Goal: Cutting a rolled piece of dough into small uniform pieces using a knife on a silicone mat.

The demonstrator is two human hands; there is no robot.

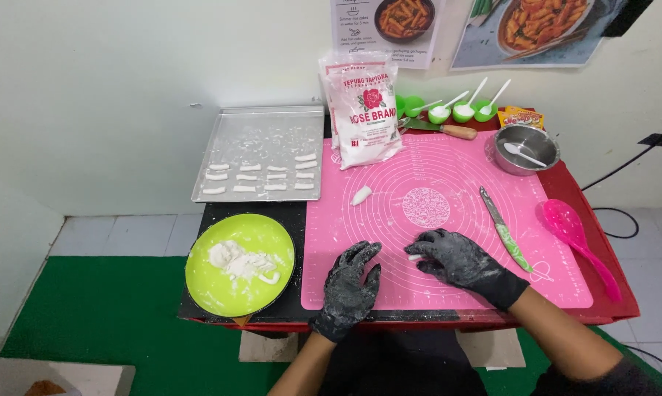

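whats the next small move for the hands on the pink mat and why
Probably roll the small white dough piece under the right hand against the pink silicone mat. The piece sits at that gloved hand's fingertips, and similar finished sticks already line the metal baking tray.

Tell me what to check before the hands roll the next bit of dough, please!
1. Dough under the right hand: ok, a small white piece shows at its fingertips.
2. Left hand free: ok, it rests flat on the pink mat, holding nothing.
3. Knife out of the way: ok, it lies on the mat just right of the right hand, apart from it.
4. Room on the metal tray: ok, the dough sticks fill only its near part.
5. More dough ready: ok, a lump waits on the mat and more sits on the green plate.
6. Gloves clean: cannot tell, they look dusted.
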